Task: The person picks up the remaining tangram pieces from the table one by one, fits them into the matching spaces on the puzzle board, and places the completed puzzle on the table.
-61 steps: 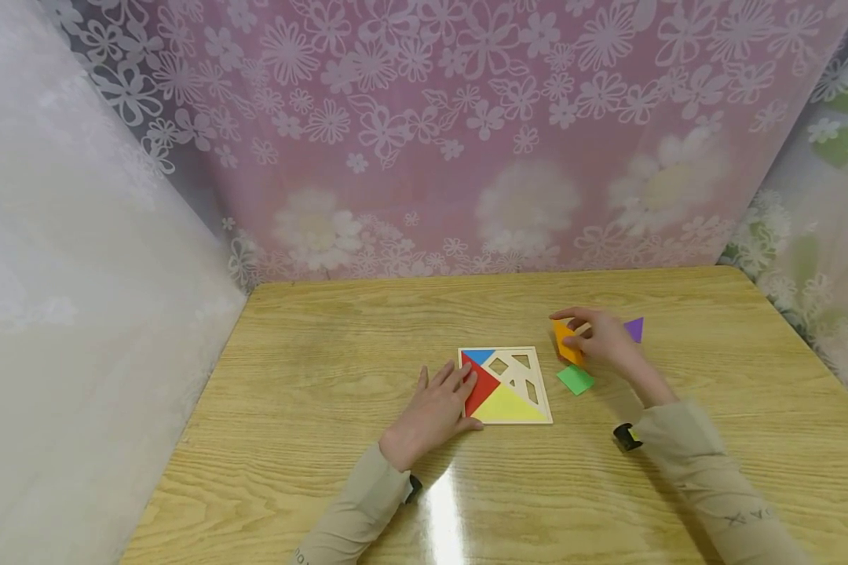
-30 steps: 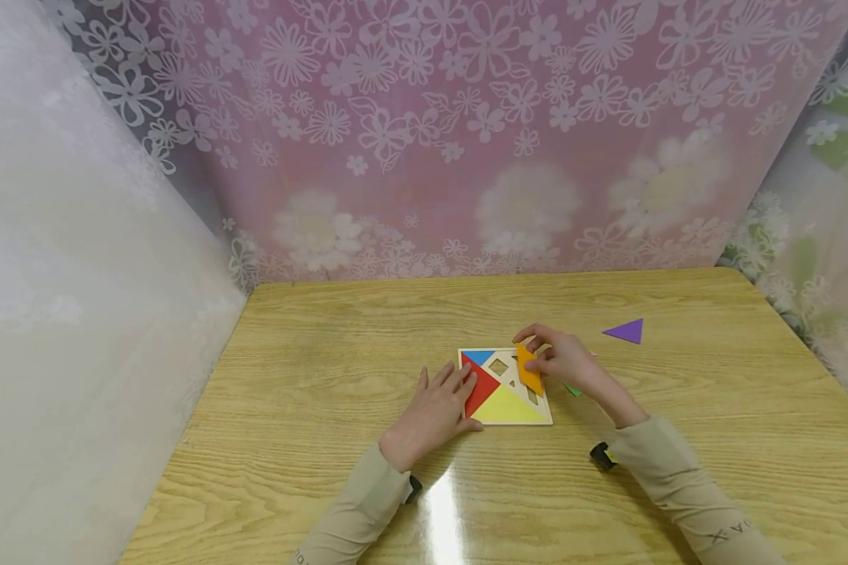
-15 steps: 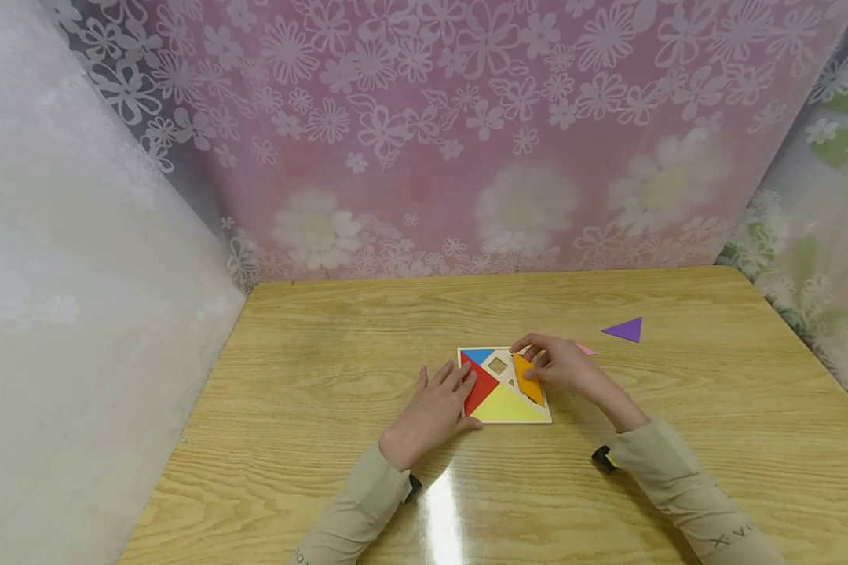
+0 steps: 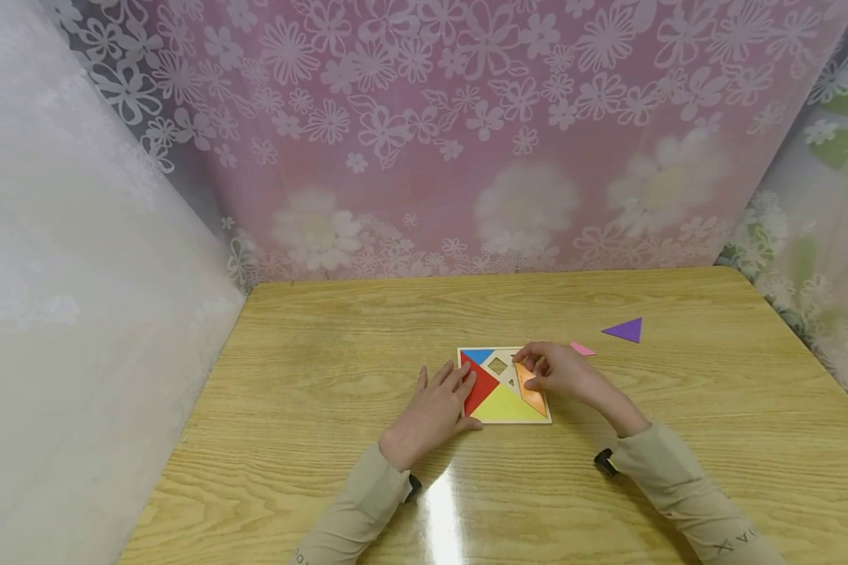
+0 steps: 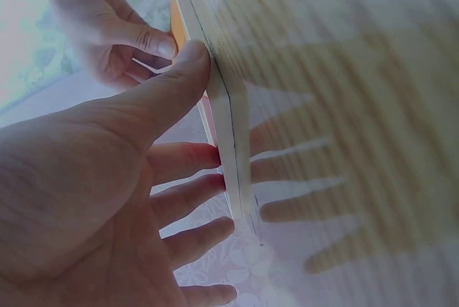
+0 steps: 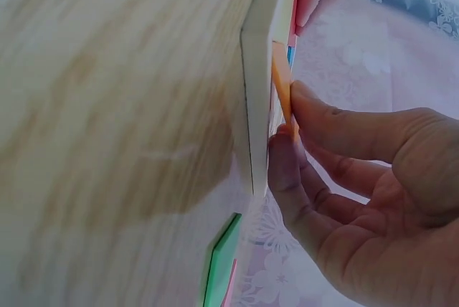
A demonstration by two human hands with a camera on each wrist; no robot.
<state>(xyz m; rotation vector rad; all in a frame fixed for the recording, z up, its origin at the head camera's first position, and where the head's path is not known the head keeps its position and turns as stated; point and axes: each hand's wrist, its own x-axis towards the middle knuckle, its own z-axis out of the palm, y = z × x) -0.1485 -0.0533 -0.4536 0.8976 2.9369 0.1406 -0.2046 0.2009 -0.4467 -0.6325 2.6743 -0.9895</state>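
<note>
A square wooden tangram tray point(image 4: 512, 423) lies on the table with a red triangle point(image 4: 484, 392), a yellow triangle point(image 4: 510, 405) and a blue triangle point(image 4: 477, 356) in it. Fingers spread, my left hand point(image 4: 431, 410) rests on the tray's left side, fingertips over the red triangle and thumb at the near edge. With thumb and fingers my right hand point(image 4: 568, 372) pinches an orange parallelogram piece point(image 4: 531, 392) over the tray's right side. In the right wrist view the orange piece point(image 6: 282, 81) leans at a slant, its far end down at the tray.
To the right of the tray, a pink piece point(image 4: 583, 349) and a purple triangle point(image 4: 626, 330) lie on the wooden table point(image 4: 311, 353). A green piece point(image 6: 222, 267) shows below the right hand in the right wrist view. A floral curtain point(image 4: 410, 196) hangs behind the table.
My right hand has carried the orange piece leftward from beside the tray and lowered it onto the tray's right side, tilting it flatter. My left hand has stayed in place.
</note>
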